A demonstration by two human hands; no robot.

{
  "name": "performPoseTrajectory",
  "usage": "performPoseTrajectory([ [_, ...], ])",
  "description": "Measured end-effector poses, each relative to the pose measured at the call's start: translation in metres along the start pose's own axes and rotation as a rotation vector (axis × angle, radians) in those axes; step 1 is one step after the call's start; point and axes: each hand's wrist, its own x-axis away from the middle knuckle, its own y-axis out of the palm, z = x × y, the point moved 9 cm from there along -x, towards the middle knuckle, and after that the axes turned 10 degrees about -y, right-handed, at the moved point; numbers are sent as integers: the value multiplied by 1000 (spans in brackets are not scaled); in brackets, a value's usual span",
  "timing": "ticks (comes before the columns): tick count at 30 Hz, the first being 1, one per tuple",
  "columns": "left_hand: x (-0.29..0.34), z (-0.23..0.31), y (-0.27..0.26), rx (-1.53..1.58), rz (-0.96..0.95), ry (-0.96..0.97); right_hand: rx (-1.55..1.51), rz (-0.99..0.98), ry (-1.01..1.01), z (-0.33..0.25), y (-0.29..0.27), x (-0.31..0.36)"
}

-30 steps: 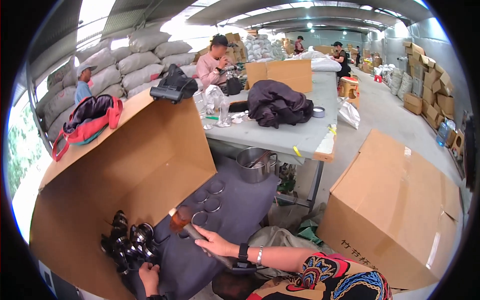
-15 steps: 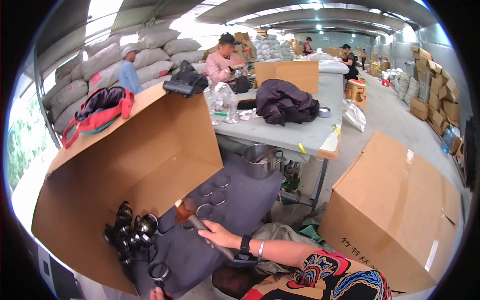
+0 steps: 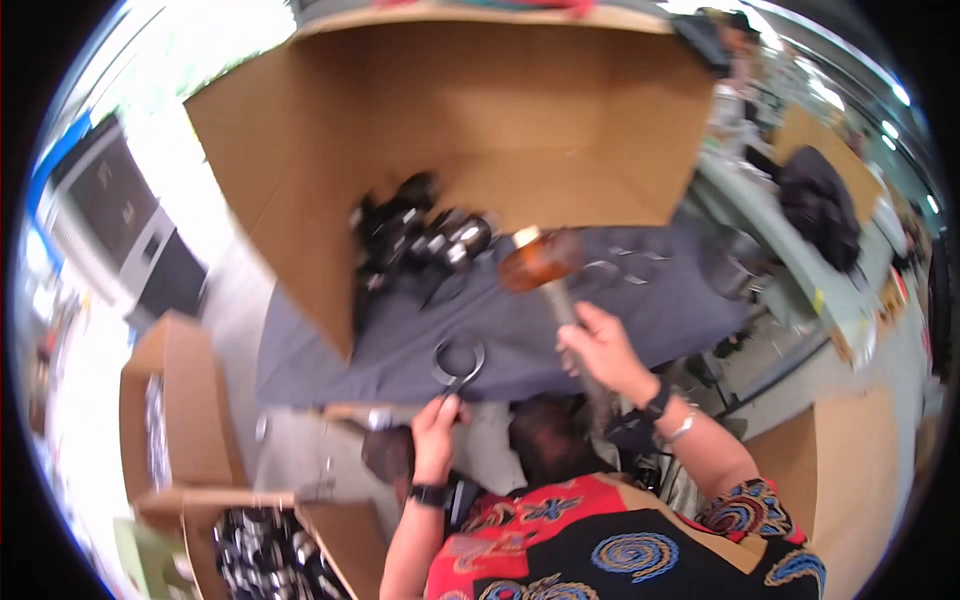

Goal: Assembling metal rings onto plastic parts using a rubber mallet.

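A metal ring with a short dark handle is gripped at its handle end by my left hand. The ring stands up above the near edge of a dark cloth. My right hand is closed around the wooden handle of a mallet, whose amber-brown head is raised over the cloth, up and to the right of the ring, not touching it. Several thin rings lie on the cloth beyond the mallet. A heap of shiny dark metal parts, blurred, sits at the mouth of the cardboard box.
A large cardboard box lies open toward me behind the cloth. At lower left, a carton holds shiny metal parts, near another open carton. A metal pot and a grey table are on the right.
The view has swung left and down. My left hand and its ring have come fully into view, nearer the middle. The mallet stays in my right hand, with its head still raised.
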Motion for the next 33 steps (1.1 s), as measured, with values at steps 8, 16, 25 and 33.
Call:
performPoseTrajectory([
  [8, 5, -12, -14, 106, 36, -52, 534, -435, -332, -44, 76, -19],
  [16, -1, -4, 1, -36, 24, -24, 594, -397, -132, 6, 72, -25],
  [25, 11, -21, -47, 109, 21, 46, 608, -578, -128, 10, 122, -16],
  [33, 1, 1, 4, -54, 16, -15, 393, -466, -264, -32, 82, -30],
])
